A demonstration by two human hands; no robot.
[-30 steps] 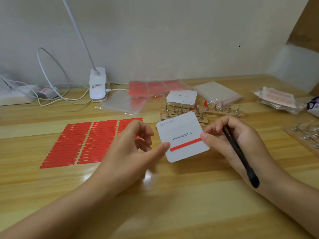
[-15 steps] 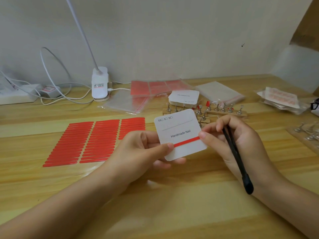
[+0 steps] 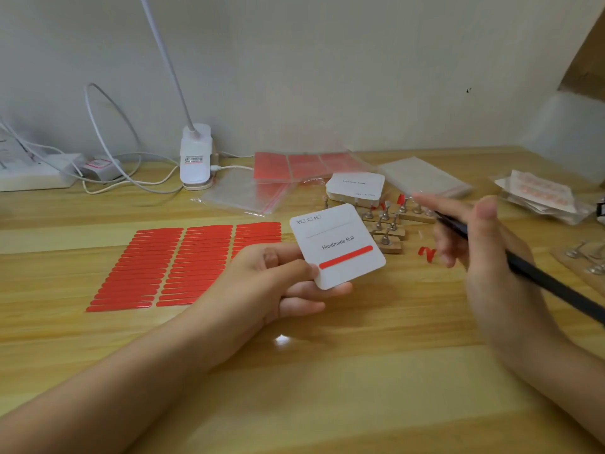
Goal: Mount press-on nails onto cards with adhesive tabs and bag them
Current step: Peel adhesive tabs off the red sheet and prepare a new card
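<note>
the left hand [image 3: 262, 283] pinches a white card [image 3: 337, 245] by its lower left corner, thumb on the face and fingers curled beneath, holding it tilted above the wooden table [image 3: 327, 388]. the card is printed "handmade nail" and carries one red adhesive strip [image 3: 345, 257] stuck across its lower part. the right hand [image 3: 484, 257] is lifted to the right of the card, apart from it, with a black pen-like tool [image 3: 540, 280] gripped in it and its forefinger stretched out, blurred. a small curled red scrap [image 3: 426, 253] sits just beside that hand's fingers; whether it touches them cannot be told. on the table to the left lies a sheet of red adhesive strips [image 3: 183, 267] in three columns. behind the card are a stack of white cards [image 3: 355, 188], wooden nail stands [image 3: 388, 227] with metal pegs, clear zip bags [image 3: 248, 194], and a white clip lamp [image 3: 195, 158] with cables by the wall.
</note>
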